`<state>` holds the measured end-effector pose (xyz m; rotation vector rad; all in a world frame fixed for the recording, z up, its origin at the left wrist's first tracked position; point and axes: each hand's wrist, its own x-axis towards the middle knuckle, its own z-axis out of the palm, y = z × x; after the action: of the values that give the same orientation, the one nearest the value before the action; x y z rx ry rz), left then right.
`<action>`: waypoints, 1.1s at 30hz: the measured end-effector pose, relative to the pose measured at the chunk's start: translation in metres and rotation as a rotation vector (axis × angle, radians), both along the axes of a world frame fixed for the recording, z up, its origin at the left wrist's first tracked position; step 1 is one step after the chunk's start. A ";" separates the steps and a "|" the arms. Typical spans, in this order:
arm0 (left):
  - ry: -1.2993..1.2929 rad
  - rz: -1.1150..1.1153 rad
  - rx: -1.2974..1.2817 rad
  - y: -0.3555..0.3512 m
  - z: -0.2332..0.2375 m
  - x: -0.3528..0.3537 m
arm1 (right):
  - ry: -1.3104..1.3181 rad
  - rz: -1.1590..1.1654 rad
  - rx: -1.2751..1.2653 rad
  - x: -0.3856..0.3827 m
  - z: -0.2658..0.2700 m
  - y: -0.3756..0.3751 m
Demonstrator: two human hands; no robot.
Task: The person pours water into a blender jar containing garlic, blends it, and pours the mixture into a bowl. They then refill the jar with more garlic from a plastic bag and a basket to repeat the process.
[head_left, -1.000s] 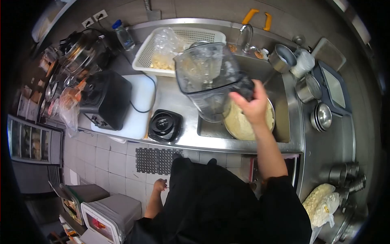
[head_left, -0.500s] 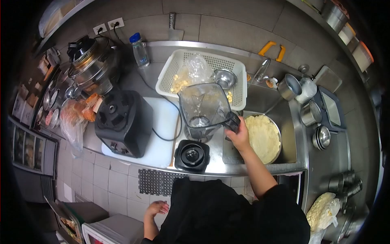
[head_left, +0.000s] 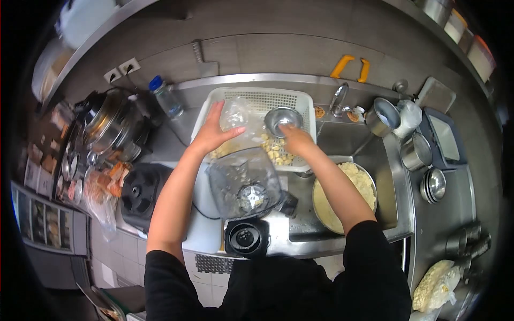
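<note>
My left hand (head_left: 215, 131) is open, thumb and fingers spread, over the left part of a white perforated basket (head_left: 306, 107) beside a clear plastic bag (head_left: 235, 112). My right hand (head_left: 296, 140) grips the near rim of a small metal bowl (head_left: 283, 116) inside the basket, with fingertips over the bowl's inside. Peeled garlic cloves (head_left: 277, 152) lie in the basket below the bowl. A clear blender jug (head_left: 243, 176) stands on the counter in front of the basket, its blades showing at the bottom. Its black lid (head_left: 247, 237) lies at the counter's front edge.
The black blender base (head_left: 140, 192) stands left on a white cutting board (head_left: 204, 235). Right, a large bowl of pale mash (head_left: 348, 184) sits in the sink (head_left: 390, 206). A water bottle (head_left: 167, 98) and a faucet (head_left: 339, 101) are at the back; metal pots (head_left: 382, 116) stand right.
My right hand has let go of the blender jug, which now stands on the counter, and has moved to the metal bowl. My left hand has risen from beside my body to above the basket.
</note>
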<state>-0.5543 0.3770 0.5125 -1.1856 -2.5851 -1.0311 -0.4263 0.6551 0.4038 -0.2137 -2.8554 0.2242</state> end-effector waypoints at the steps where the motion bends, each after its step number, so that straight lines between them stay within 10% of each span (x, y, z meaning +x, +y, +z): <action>1: 0.002 -0.018 -0.020 0.017 -0.002 -0.005 | -0.104 0.007 0.129 -0.008 -0.006 0.004; 4: 0.123 -0.010 -0.170 0.048 -0.017 -0.015 | -0.600 -0.035 0.095 -0.038 0.004 0.020; 10: -0.107 0.183 -0.603 0.039 -0.006 -0.051 | -0.401 -0.032 -0.094 -0.035 0.025 0.017; 17: -0.353 0.022 -0.114 0.029 0.042 -0.064 | 0.227 0.406 -0.571 -0.097 0.069 -0.071; 23: -0.434 -0.065 0.064 0.002 0.065 -0.044 | -0.461 0.361 -0.961 -0.191 0.064 -0.084; 26: -0.496 0.146 0.336 -0.027 0.059 -0.033 | -0.359 0.298 -1.287 -0.190 0.067 -0.096; 33: -0.593 0.359 0.392 -0.067 -0.016 -0.032 | -0.452 0.281 -0.911 -0.194 0.096 -0.102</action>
<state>-0.5860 0.3098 0.4964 -0.3342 -2.6333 -1.8911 -0.6201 0.5528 0.5000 -0.0226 -2.9582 1.7164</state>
